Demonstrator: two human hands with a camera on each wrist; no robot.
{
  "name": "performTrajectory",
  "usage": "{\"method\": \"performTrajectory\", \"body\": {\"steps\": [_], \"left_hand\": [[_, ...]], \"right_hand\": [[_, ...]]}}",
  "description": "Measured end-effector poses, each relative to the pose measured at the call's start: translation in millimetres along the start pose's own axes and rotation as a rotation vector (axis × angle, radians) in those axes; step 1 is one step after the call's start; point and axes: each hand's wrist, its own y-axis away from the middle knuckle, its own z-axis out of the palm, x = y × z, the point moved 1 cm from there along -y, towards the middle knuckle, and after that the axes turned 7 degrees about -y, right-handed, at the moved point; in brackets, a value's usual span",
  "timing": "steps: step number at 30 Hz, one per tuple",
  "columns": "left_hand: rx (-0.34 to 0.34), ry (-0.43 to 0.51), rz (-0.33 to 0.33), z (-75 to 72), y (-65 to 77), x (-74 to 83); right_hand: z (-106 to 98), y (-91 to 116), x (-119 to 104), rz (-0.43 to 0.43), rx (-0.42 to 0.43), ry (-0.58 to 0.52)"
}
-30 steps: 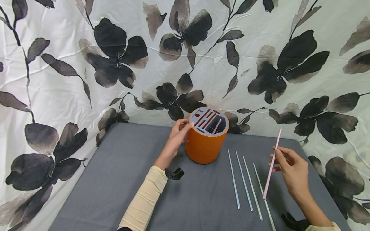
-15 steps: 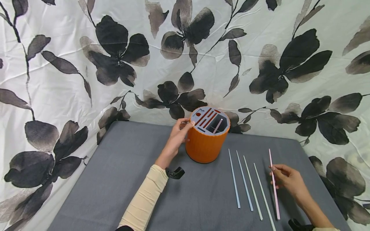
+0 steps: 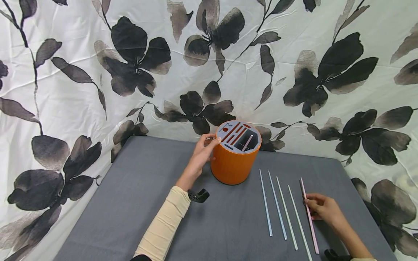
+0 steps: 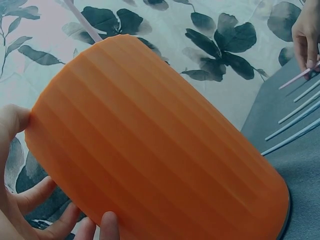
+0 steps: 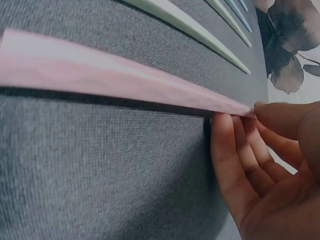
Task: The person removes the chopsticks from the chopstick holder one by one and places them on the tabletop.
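Note:
An orange knife and utensil block [image 3: 234, 168] with a grey slotted top stands upright near the table's back edge. My left hand [image 3: 201, 155] holds it from the left, thumb at the rim and fingers bent against the ribbed side. One pink chopstick [image 3: 247, 143] leans inside its large opening. At the right, my right hand [image 3: 324, 211] pinches another pink chopstick [image 5: 115, 75] between thumb and fingers, low over the cloth. That chopstick lies roughly parallel to two pale green chopsticks [image 3: 287, 214] and two light blue chopsticks [image 3: 277, 204] on its left.
Grey cloth covers the table [image 3: 140, 174]. Behind it hangs a white curtain [image 3: 248, 72] with dark floral print, close behind the block. Black straps with small devices [image 3: 198, 195] sit on the wrists.
My right hand has lowered the pink chopstick from above the row to the table at the right of the green ones, turning it parallel to them. My left hand stays on the block.

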Motion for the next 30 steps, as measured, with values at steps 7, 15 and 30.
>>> {"method": "performTrajectory", "body": {"steps": [7, 15, 30], "left_hand": [[0.003, -0.007, -0.004, 0.4, 0.2, 0.7], [0.009, -0.017, -0.019, 1.1, 1.3, 2.0], [0.015, -0.008, -0.013, 3.0, -0.6, 3.1]], "right_hand": [[5, 2, -8, -0.012, 0.028, 0.133], [11, 0, -7, -0.038, 0.069, 0.233], [9, -6, -6, -0.041, 0.072, 0.218]]}}
